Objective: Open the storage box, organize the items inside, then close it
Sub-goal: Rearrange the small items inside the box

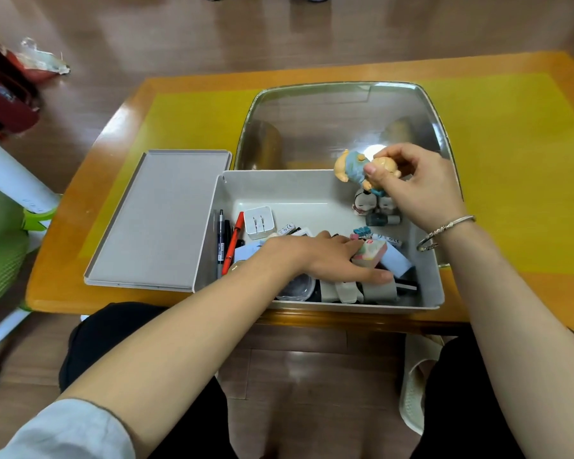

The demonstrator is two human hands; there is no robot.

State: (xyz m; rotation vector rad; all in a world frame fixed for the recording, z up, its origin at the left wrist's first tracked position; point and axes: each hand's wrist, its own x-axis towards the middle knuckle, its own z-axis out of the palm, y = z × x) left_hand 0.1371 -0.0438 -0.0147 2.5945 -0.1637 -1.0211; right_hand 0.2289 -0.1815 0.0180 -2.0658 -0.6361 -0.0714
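Grey plastic storage box sits open on the yellow-topped table, clear lid tipped back at 12 o'clock. A flat grey tray lies just beside it at 9 o'clock. Right hand pinches a small figurine above the box's far right corner. Left hand lies inside the box, fingers curled round a pink eraser block. Pens line the left wall; white charger plug near them.
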